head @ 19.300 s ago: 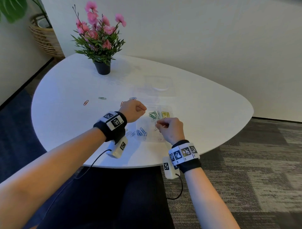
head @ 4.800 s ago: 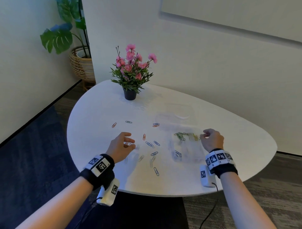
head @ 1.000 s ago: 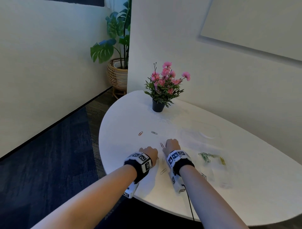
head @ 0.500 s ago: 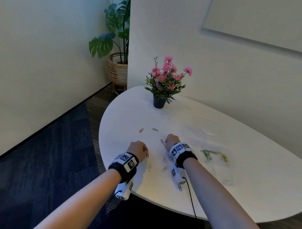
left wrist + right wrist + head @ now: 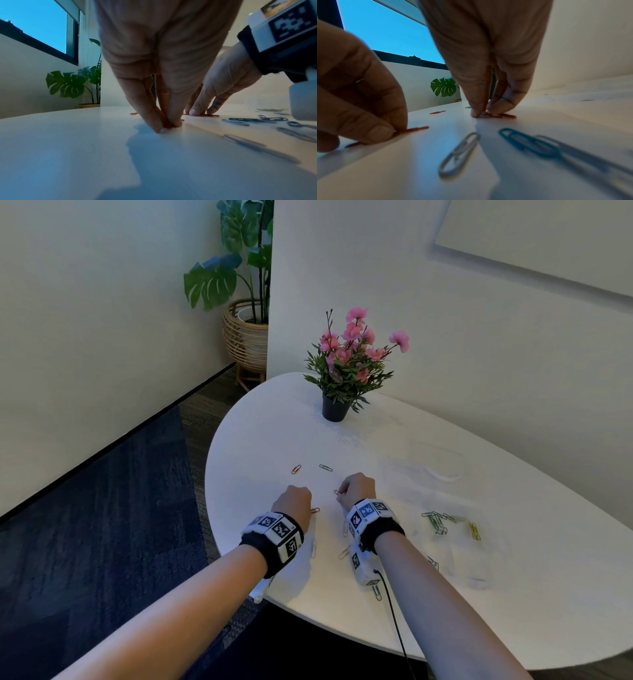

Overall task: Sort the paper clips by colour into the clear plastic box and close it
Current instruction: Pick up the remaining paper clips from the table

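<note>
Both hands are down on the white table point(image 5: 260, 440). My left hand point(image 5: 297, 498) pinches a red paper clip point(image 5: 169, 125) against the tabletop with its fingertips point(image 5: 158, 128). Just to its right, my right hand point(image 5: 353, 486) pinches another red paper clip point(image 5: 504, 116) that lies flat on the table. The clear plastic box point(image 5: 459, 549) stands open further right, with green clips point(image 5: 433, 520) and yellow clips point(image 5: 474, 530) in separate compartments. Its clear lid point(image 5: 424, 467) lies behind it.
An orange clip point(image 5: 296, 469) and a dark clip point(image 5: 325, 467) lie beyond the hands. Silver point(image 5: 458, 152) and blue clips point(image 5: 527, 143) are scattered under my right wrist, near the table's front edge. A potted pink flower point(image 5: 335, 409) stands at the back.
My left hand has drawn a little to the left, away from the right hand, and settled on a red clip. The right hand has stayed at its red clip.
</note>
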`<state>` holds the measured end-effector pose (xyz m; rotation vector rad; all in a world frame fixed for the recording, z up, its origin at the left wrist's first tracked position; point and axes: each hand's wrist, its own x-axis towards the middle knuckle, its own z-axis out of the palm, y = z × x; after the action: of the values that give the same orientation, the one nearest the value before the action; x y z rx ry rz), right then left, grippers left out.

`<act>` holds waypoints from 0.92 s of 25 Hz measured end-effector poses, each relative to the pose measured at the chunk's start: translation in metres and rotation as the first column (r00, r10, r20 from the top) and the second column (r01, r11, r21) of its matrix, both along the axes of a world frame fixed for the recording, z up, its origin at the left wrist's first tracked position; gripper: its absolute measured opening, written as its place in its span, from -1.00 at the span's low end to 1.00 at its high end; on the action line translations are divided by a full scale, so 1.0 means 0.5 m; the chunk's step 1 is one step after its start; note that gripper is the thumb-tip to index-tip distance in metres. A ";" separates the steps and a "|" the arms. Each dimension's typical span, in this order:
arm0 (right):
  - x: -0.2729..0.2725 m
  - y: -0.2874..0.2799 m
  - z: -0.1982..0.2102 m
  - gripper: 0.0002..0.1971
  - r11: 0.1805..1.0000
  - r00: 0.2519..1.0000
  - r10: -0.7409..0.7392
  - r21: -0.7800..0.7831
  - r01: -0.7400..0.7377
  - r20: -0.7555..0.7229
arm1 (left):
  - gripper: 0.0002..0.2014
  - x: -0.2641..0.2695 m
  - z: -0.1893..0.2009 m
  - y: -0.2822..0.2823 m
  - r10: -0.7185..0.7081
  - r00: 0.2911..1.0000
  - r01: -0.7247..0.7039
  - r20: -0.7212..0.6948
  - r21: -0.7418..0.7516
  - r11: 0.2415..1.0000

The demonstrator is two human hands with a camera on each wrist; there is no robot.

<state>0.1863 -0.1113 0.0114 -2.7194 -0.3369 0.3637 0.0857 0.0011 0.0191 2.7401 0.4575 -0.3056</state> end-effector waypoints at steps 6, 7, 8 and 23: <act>0.012 0.007 -0.017 -0.84 0.982 0.995 0.068 -0.168 -0.080 -0.074 | -0.78 -0.002 0.011 0.002 -0.024 0.999 0.027 -0.035 0.084 0.996; 0.013 0.003 -0.021 -0.78 0.967 0.992 0.097 -0.228 -0.112 -0.075 | -0.77 -0.003 0.012 0.002 -0.024 0.999 0.028 -0.046 0.083 0.996; 0.014 0.000 -0.023 -0.72 0.948 0.989 0.125 -0.285 -0.142 -0.079 | -0.77 -0.003 0.013 0.002 -0.028 0.998 0.032 -0.057 0.075 0.997; -0.036 -0.089 0.057 -0.79 0.994 0.991 0.095 -0.048 -0.100 -0.099 | -0.53 0.003 0.019 0.016 0.029 0.994 -0.060 -0.110 -0.293 0.954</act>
<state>0.1682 -0.1558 0.0400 -2.7317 -0.4403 0.5361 0.0873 0.0090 0.0287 2.4270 0.4598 -0.4672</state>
